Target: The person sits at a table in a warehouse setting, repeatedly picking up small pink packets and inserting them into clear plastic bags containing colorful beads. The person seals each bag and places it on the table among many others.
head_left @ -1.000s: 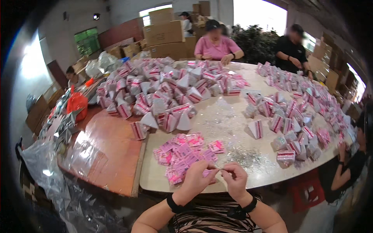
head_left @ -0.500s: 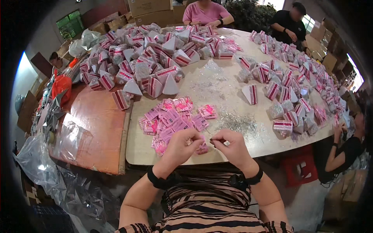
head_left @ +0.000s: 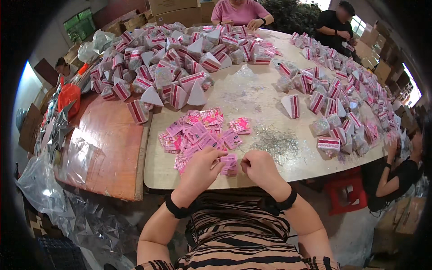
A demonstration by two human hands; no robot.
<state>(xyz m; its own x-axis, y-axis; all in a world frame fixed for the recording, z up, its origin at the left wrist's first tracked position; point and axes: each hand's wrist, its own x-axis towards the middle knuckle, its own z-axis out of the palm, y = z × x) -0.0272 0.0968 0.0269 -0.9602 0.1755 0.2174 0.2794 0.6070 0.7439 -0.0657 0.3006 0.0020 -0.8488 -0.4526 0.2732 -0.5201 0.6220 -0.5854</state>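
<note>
My left hand is over the near edge of a pile of pink printed cards, its thumb and forefinger apart with nothing visible between them. Right beside those fingertips a pink card lies near the table's front edge. My right hand is on the other side of that card, fingers curled in; what they hold, if anything, is hidden. Beyond it many thin silvery pins or wires are scattered on the cream tabletop.
A large heap of wrapped cake-slice-shaped pieces covers the far left; more pieces line the right. An orange-brown board adjoins at left. Co-workers sit around the table, one in a pink shirt. A red stool stands below right.
My fingertips have drawn apart from their earlier pinches. My right hand has curled and turned inward, and the pink card between my hands shows more fully.
</note>
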